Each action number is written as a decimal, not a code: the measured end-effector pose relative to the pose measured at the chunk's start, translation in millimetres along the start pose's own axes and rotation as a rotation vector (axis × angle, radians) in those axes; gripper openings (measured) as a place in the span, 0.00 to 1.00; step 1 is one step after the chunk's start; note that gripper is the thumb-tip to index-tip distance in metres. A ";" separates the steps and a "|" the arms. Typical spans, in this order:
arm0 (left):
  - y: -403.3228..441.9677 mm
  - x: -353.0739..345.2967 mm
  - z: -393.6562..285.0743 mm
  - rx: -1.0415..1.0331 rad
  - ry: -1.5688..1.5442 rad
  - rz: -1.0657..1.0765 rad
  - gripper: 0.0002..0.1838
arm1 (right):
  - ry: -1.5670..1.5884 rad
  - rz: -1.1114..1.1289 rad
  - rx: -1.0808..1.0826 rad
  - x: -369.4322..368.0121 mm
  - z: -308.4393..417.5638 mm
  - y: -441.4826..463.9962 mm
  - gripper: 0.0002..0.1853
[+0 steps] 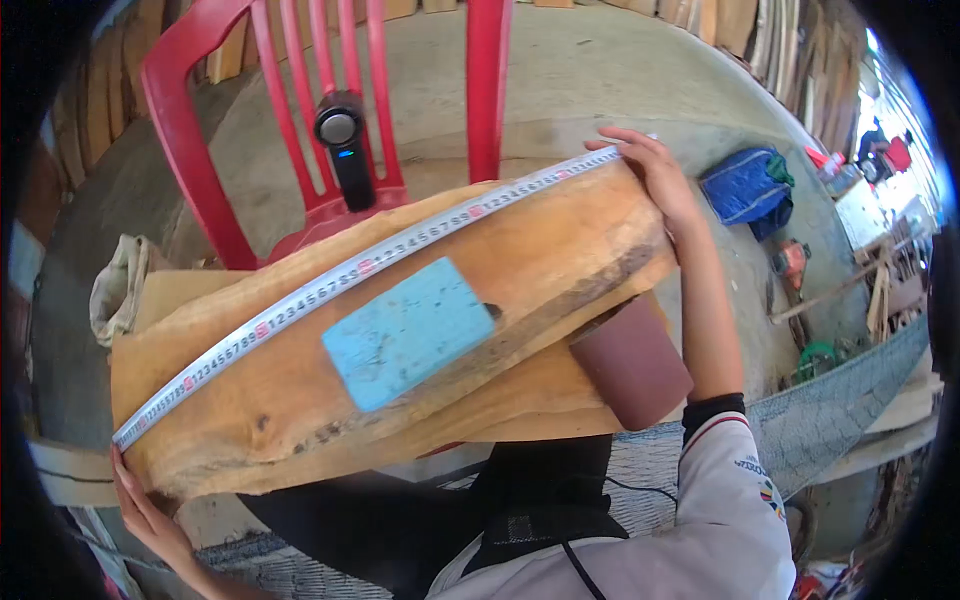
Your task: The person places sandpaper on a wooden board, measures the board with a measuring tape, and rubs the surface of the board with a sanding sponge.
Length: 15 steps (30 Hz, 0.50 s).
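Observation:
A white tape measure with black and red numbers lies stretched along a long wooden board with a rough, dark-marked edge. At the far right end, my right hand holds the tape against the wood, fingers over the corner. My left hand grips the tape's other end at the board's lower left corner; its thumb is partly hidden. On the board between my hands rests a light blue block, speckled with dark spots. A curled piece of brown sandpaper sits beside the board, near my right forearm.
A red plastic chair stands behind the board, with a black handheld device showing a blue light on it. A cloth bag is at left. Right, a blue bag and an orange tool lie on the floor near netting.

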<state>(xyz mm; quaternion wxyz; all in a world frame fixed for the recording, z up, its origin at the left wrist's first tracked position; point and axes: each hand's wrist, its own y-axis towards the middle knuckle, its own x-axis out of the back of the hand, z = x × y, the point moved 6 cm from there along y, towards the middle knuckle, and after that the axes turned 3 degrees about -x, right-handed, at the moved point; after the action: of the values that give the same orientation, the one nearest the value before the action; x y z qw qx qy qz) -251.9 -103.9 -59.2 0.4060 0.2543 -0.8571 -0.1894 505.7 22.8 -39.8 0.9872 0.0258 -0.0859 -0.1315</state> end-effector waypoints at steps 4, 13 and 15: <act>26.8 -6.1 10.4 -0.050 0.032 0.207 0.31 | -0.060 -0.057 0.024 4.3 -0.8 -12.4 0.22; 98.9 -35.0 48.6 -0.109 -0.026 0.442 0.29 | -0.318 -0.242 0.232 26.5 -9.5 -64.7 0.20; 109.3 -43.3 53.1 -0.138 -0.076 0.434 0.29 | -0.349 -0.300 0.239 22.8 -5.4 -83.1 0.20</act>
<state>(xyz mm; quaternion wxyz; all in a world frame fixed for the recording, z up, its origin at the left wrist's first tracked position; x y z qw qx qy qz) -301.4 15.1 -59.0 0.4213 0.0282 -0.8913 -0.1652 507.1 -63.1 -47.5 0.9168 0.1319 -0.2649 -0.2680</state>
